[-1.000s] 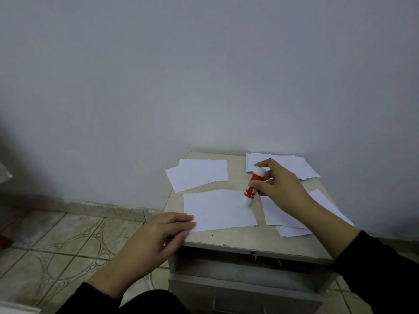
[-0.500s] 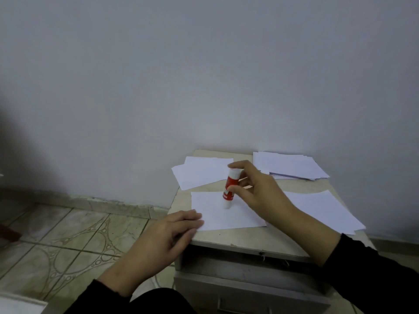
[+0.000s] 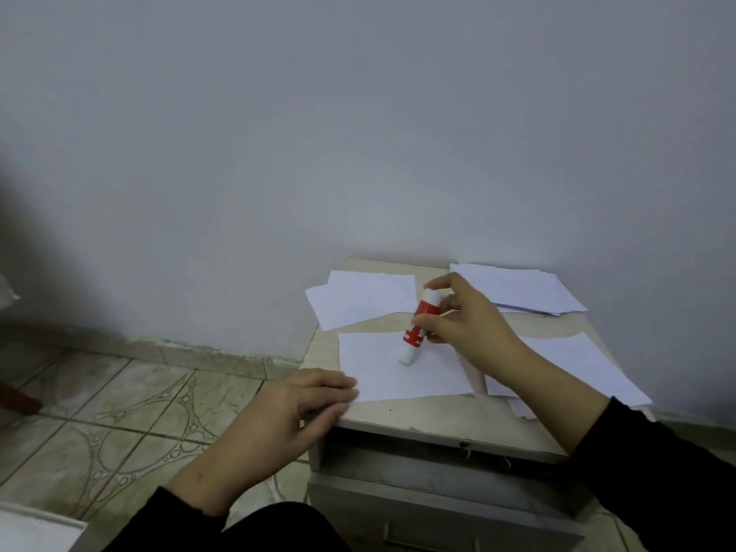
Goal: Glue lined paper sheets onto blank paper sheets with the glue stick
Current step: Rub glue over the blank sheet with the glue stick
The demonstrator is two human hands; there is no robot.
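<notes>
While the right hand (image 3: 466, 324) grips the red-and-white glue stick (image 3: 419, 329), tilted, tip touching the white rectangular paper sheet (image 3: 398, 372) below it, the left hand (image 3: 286, 416) presses flat fingers on that sheet's near-left corner at the beige tabletop (image 3: 418, 418) edge.

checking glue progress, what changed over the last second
The right hand slid the glue stick leftward across the sheet, from its right edge toward the middle, tip down on the paper. The left hand stayed pressing the sheet's near left corner; the other paper piles did not move.
</notes>
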